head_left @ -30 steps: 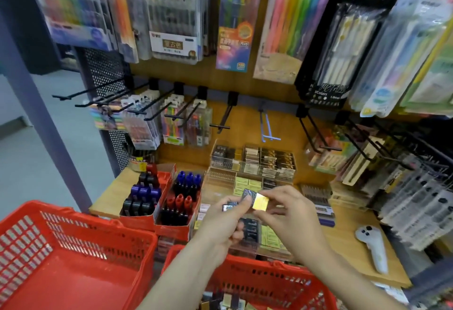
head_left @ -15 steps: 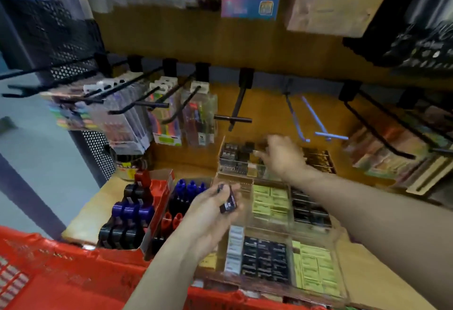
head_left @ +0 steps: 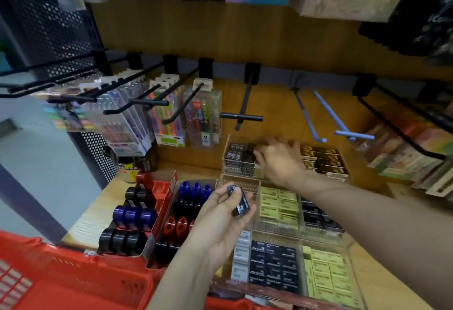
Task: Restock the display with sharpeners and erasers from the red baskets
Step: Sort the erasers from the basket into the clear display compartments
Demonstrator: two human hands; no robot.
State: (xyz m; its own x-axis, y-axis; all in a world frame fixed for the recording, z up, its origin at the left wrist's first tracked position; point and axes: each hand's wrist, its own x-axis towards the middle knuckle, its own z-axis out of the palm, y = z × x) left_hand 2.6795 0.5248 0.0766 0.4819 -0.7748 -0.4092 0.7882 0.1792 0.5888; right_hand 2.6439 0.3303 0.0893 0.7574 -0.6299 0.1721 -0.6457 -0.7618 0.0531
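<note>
My left hand (head_left: 215, 221) pinches a small black eraser pack (head_left: 239, 203) above the front of the clear tiered display (head_left: 241, 183). My right hand (head_left: 279, 160) reaches into the top tier, fingers down among black erasers (head_left: 235, 152); what they hold is hidden. Beside it lie black-and-gold erasers (head_left: 323, 160). Lower tiers hold yellow erasers (head_left: 279, 203) and black erasers (head_left: 272, 268). The rim of a red basket (head_left: 73, 282) fills the bottom left.
Two red cartons of round sharpeners, black, purple and red (head_left: 132, 216) and blue and red (head_left: 193, 193), stand left of the display. Black hooks (head_left: 241, 116) and blue hooks (head_left: 353, 134) jut out above the shelf. Pen packs (head_left: 169, 116) hang at the left.
My right hand left the left hand, carried a gold eraser to the top tier and lowered into it. My head moved closer and down. The left hand keeps its black eraser pack.
</note>
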